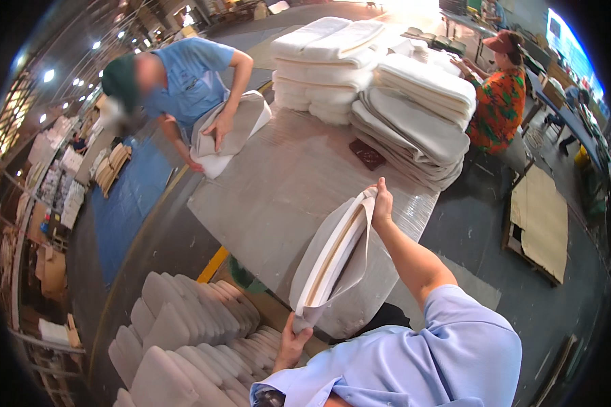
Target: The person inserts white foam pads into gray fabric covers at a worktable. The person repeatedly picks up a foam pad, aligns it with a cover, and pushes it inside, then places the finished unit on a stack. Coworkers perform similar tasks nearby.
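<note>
Both hands are clamped on that foam cushion (339, 261) standing on edge on the table (278, 190), left hand (293, 339) pinching the bottom corner, right hand (381, 203) gripping the top; looks light and squishy, so grabbing the ends seems right.

I am holding a white foam cushion (336, 254) that is sitting half inside a grey fabric cover (360, 285), standing on edge and leaning over the near edge of the table, its pale rim showing along the cover's open side.
</note>
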A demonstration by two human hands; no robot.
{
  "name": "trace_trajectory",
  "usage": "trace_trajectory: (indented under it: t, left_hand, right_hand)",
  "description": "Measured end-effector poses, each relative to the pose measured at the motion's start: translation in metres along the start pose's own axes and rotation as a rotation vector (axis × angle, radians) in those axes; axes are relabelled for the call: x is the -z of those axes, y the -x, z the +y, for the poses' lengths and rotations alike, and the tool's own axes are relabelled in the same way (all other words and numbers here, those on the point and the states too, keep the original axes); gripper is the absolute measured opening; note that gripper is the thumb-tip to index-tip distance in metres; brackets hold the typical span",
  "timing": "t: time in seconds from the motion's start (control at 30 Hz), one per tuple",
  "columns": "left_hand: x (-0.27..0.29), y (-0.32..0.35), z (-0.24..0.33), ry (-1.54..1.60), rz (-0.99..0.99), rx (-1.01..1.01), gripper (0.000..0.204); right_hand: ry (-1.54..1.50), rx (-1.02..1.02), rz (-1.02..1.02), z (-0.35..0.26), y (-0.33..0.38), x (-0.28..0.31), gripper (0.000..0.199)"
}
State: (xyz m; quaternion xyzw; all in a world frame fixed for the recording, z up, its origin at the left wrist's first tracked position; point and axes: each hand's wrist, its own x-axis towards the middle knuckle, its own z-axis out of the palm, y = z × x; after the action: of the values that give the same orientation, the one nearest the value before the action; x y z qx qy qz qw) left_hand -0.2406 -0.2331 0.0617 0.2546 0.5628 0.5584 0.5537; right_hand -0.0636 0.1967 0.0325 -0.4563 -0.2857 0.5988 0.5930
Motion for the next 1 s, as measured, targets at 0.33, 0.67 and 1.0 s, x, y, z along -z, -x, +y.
trace_trajectory:
  t: [0.33, 0.67, 1.0]
  left_hand:
    - [-0.108, 0.011, -0.01, -0.193, 0.081, -0.08, 0.098]
    - [-0.192, -0.085, 0.044, -0.176, 0.384, -0.331, 0.087]
    - [-0.132, -0.252, 0.11, -0.583, 0.578, -0.526, 0.066]
  right_hand:
    - [0.177, -0.208, -0.247, 0.007, -0.024, -0.103, 0.07]
    - [0.352, -0.08, -0.722, 0.018, -0.02, -0.136, 0.069]
    - [0.702, -0.038, -1.035, -0.04, -0.002, -0.098, 0.089]
